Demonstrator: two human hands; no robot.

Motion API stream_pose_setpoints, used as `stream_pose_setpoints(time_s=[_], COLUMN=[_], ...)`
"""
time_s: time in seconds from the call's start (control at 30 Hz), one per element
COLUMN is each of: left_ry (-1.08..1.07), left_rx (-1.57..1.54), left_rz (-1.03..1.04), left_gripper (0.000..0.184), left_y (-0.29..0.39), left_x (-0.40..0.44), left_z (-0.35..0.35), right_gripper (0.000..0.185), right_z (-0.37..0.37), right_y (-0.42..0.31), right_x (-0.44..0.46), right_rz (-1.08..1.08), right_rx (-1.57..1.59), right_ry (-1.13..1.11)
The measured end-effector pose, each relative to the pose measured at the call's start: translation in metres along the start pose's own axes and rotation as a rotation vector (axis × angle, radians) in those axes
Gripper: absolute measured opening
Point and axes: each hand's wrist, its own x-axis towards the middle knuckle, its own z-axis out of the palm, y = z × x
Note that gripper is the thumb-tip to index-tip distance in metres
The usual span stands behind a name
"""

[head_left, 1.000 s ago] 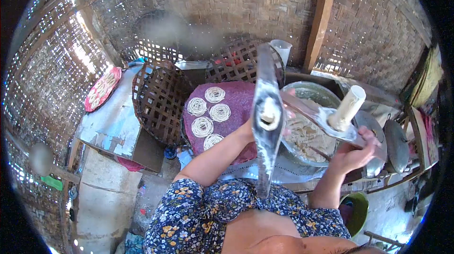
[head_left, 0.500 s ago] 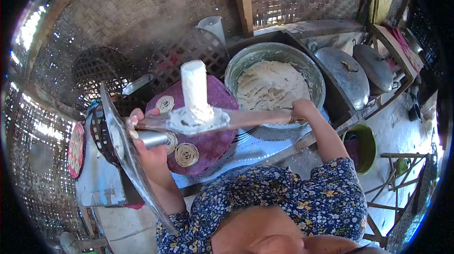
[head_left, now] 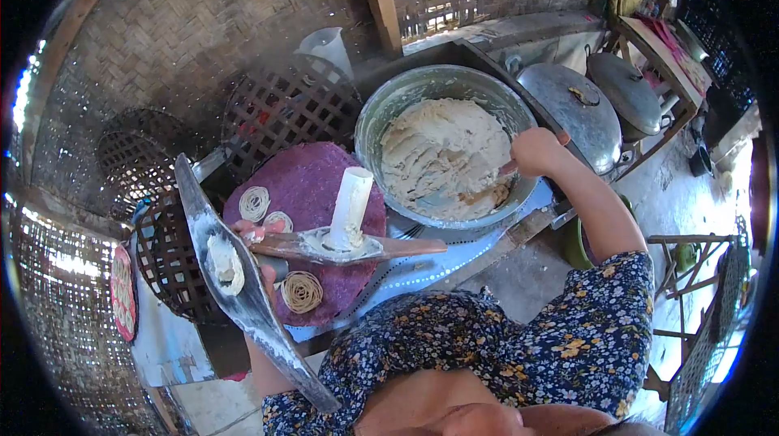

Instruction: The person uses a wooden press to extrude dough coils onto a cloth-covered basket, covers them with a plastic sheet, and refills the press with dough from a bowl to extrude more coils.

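My left hand (head_left: 268, 233) is closed around a two-part wooden dough press. Its plunger (head_left: 351, 205), a whitish cylinder on a wooden crossbar, points upward. The press's other part, a long dark board (head_left: 272, 337) with a dough-filled opening, stands tilted beside it; a metal tube behind the board is partly hidden. My right hand (head_left: 535, 152) grips the wooden handle of a spatula, whose blade seems to sit in the pale dough (head_left: 442, 140) inside a large metal basin (head_left: 369, 124). Below the press, coiled dough strands (head_left: 303, 292) lie on a round purple mat (head_left: 308, 164).
Woven baskets (head_left: 288, 115) stand at the back left, with a translucent jug (head_left: 327, 51) behind. Two lidded metal pots (head_left: 570, 107) sit right of the basin. A green bucket (head_left: 576, 245) is on the floor below. A pink tray of coils (head_left: 123, 294) stands far left.
My right hand has left the plunger's crossbar and now holds the spatula at the basin. The press in my left hand has dropped lower, with its board turned to show the dough-filled opening.
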Motion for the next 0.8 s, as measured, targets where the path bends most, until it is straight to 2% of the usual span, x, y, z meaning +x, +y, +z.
stream_pose_setpoints(time_s=[0.07, 0.1, 0.2, 0.23, 0.33, 0.43, 0.53, 0.6, 0.7, 0.8], left_ry=[-0.059, -0.058, -0.068, -0.044, -0.045, -0.114, -0.194, -0.192, -0.198, -0.213], left_rx=[0.01, -0.095, 0.008, 0.023, -0.118, -0.024, -0.113, -0.259, -0.433, -0.414], left_rz=[0.004, -0.015, -0.025, -0.113, -0.195, -0.08, -0.086, -0.248, -0.298, -0.224], left_gripper=[0.056, 0.059, 0.05, 0.053, 0.059, 0.061, 0.06, 0.057, 0.058, 0.071], left_y=[-0.011, -0.015, -0.021, -0.019, -0.022, -0.034, -0.034, -0.041, -0.051, -0.053], left_x=[0.0, 0.002, 0.001, 0.0, 0.002, 0.002, 0.007, 0.002, 0.0, -0.002], left_z=[-0.004, 0.0, 0.003, 0.005, 0.008, 0.006, 0.012, 0.004, 0.002, 0.009], right_gripper=[0.021, 0.021, 0.022, 0.023, 0.025, 0.03, 0.036, 0.036, 0.035, 0.037], right_z=[0.016, 0.029, 0.053, 0.056, 0.062, 0.064, 0.075, 0.072, 0.074, 0.06], right_y=[-0.007, -0.01, -0.023, -0.025, -0.031, -0.035, -0.043, -0.049, -0.052, -0.042], right_x=[0.005, 0.013, 0.019, 0.023, 0.03, 0.033, 0.04, 0.041, 0.042, 0.032], right_rz=[-0.01, -0.032, -0.048, -0.045, -0.044, -0.043, -0.035, -0.034, -0.077, -0.156], right_rx=[0.01, -0.031, 0.086, 0.109, 0.194, 0.273, 0.321, 0.385, 0.386, 0.375], right_ry=[-0.039, -0.098, -0.085, -0.088, -0.11, -0.134, -0.161, -0.199, -0.131, -0.119])
